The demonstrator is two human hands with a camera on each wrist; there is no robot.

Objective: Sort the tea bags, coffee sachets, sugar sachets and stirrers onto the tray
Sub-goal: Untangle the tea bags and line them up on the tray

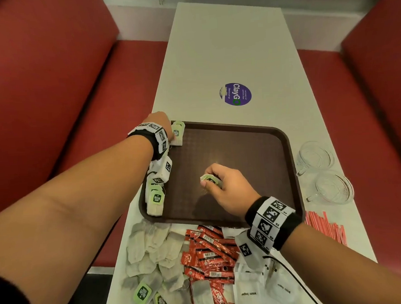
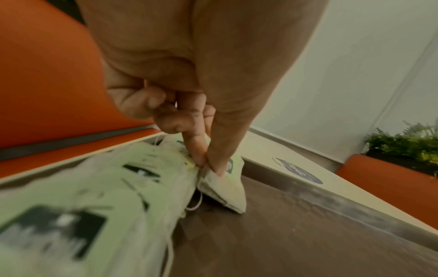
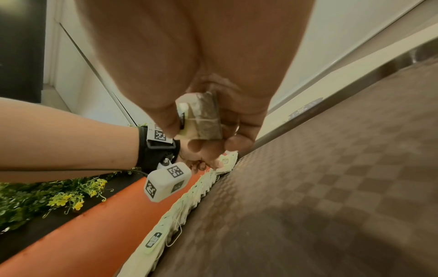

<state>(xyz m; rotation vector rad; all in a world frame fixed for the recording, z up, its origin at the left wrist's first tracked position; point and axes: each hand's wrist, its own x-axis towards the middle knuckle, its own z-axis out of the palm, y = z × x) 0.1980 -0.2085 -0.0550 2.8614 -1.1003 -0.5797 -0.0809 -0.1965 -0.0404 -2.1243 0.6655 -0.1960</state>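
A brown tray (image 1: 253,153) lies on the white table. A row of tea bags (image 1: 155,201) with green tags lines its left edge. My left hand (image 1: 163,124) is at the tray's far left corner and pinches the end tea bag (image 1: 178,135) of that row; the left wrist view shows thumb and forefinger (image 2: 198,150) closed on this tea bag (image 2: 227,189). My right hand (image 1: 222,185) hovers over the tray's middle and grips another tea bag (image 1: 210,180), seen folded in the fingers as a tea bag (image 3: 201,118) in the right wrist view.
In front of the tray lie loose tea bags (image 1: 151,251), red coffee sachets (image 1: 210,252) and white sugar sachets (image 1: 257,287). Red stirrers (image 1: 326,226) lie at the right. Two glass cups (image 1: 323,172) stand right of the tray. Red benches flank the table.
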